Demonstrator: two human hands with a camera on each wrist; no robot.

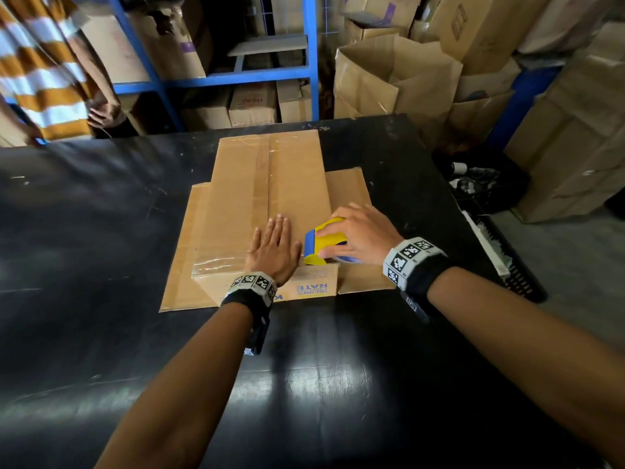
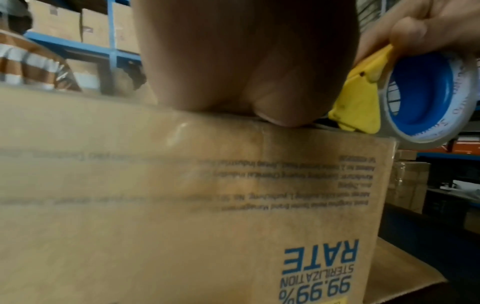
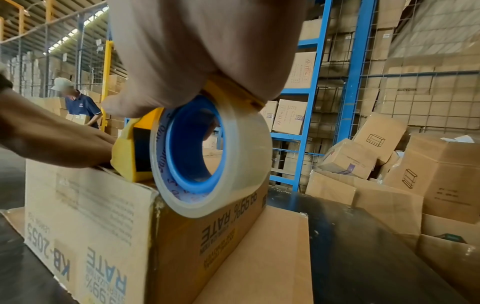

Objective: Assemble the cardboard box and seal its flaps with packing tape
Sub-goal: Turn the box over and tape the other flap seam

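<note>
Your left hand (image 1: 274, 249) lies flat, fingers straight, on the brown cardboard box (image 1: 270, 184) on the black table (image 1: 84, 231), while your right hand (image 1: 363, 233) grips the yellow tape dispenser (image 1: 326, 240) at the box's near right corner.

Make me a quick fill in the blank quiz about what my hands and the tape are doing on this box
The left hand lies ____ on the cardboard box.
The right hand grips a yellow tape ____.
The core of the tape roll is coloured ____.

Missing words: flat; dispenser; blue
</note>
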